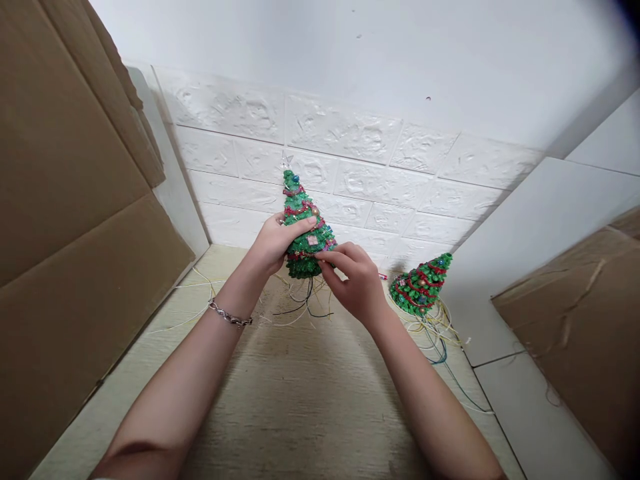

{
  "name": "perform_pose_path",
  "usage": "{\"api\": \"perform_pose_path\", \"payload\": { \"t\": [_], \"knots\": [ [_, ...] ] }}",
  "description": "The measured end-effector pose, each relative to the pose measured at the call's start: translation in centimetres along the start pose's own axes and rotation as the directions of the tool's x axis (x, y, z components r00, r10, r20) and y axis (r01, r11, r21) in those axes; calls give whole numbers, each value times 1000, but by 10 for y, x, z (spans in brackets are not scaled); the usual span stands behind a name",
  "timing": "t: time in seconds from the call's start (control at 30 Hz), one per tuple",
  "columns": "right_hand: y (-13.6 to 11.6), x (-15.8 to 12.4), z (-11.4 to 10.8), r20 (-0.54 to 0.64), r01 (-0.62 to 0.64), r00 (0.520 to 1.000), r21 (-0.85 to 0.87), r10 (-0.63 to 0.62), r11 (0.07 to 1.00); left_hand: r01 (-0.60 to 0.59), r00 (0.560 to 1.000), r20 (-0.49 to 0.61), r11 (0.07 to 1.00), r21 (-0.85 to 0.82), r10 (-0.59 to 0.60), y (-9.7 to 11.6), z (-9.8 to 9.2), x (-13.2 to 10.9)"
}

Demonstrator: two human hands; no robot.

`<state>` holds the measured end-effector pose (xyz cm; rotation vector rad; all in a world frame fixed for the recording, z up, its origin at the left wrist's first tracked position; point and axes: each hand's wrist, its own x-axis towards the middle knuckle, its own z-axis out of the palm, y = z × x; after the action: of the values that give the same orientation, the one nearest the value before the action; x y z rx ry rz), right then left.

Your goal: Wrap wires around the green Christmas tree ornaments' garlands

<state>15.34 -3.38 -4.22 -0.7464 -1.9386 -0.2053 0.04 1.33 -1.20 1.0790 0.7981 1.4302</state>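
A small green Christmas tree (306,230) with red garland, little baubles and a clear star on top is held upright above the table. My left hand (275,241) wraps round its left side, the thumb lying across the front. On the lower right of the tree, my right hand (356,277) pinches with thumb and forefinger at the red garland (303,255). Whether a small piece sits between those fingertips is hidden. Dark and pale wires (307,303) hang below the tree's base.
A second decorated tree (421,285) leans at the right on a tangle of yellow, white and green wires (437,333). Cardboard (75,200) rises on the left, more cardboard (575,320) on the right. A white brick-patterned wall (345,133) closes off the back of the wooden table (300,400).
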Motion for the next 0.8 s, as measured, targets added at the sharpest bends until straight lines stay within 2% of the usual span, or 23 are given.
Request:
{"api": "perform_pose_path", "payload": {
  "t": [0.13,0.3,0.43,0.53,0.73,0.8],
  "knots": [
    [-1,2,-4,43,-98,995,149,93,984,10,1000,-4,1000,10,-10,0,0,0],
    [0,3,-2,32,-267,963,292,269,919,5,1000,18,1000,16,-5,1,0,-1],
    [8,1,3,4,-355,931,250,366,901,10,1000,22,999,35,-11,2,2,-3],
    [14,-2,8,24,-417,907,203,421,886,31,999,7,998,47,-32,3,2,-4],
    [24,-2,4,65,-528,839,339,540,779,58,996,66,998,2,-58,2,0,-2],
    [27,1,-4,138,-542,836,359,531,760,63,995,73,998,-18,-61,4,-2,-1]
  ]
}}
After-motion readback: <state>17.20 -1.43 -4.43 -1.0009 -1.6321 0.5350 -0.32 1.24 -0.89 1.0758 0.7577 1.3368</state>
